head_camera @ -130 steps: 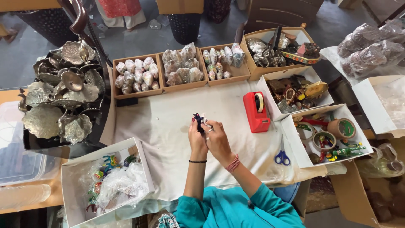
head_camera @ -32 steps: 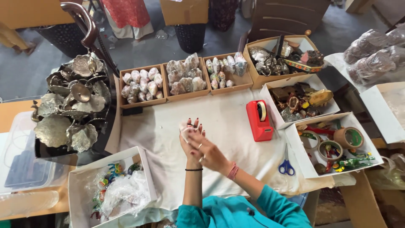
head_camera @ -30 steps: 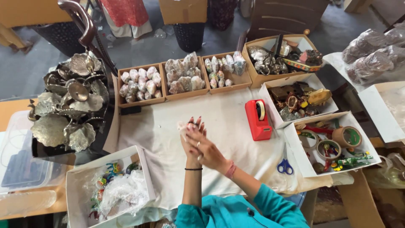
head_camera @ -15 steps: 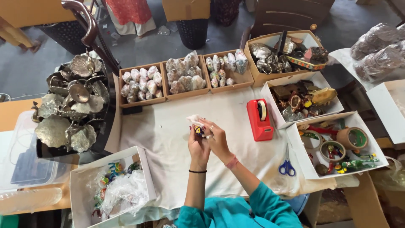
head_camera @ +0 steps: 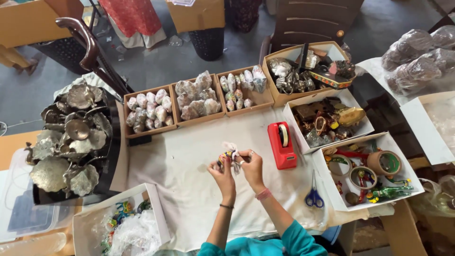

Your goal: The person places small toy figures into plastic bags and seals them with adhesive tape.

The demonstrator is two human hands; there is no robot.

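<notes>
Both hands meet over the white cloth [head_camera: 189, 180] on the table. My left hand [head_camera: 221, 174] and my right hand [head_camera: 251, 167] together grip a small multicoloured painted ornament [head_camera: 228, 156] partly covered in thin clear wrap. A bit of the wrap sticks up above the fingers. A red tape dispenser [head_camera: 281, 143] stands just right of my right hand. Blue-handled scissors [head_camera: 313, 196] lie further right on the cloth.
Cardboard trays of wrapped pieces [head_camera: 148, 111] line the far edge. White boxes of trinkets and tape rolls [head_camera: 374, 176] sit at the right. A black tray of metal leaf-shaped dishes [head_camera: 71, 142] stands at the left. A white box with wrap and ornaments [head_camera: 124, 226] is at the near left.
The hands stayed together above the cloth, turning the small ornament; the wrap around it has shifted and more of its colours show now. The view drifted slightly.
</notes>
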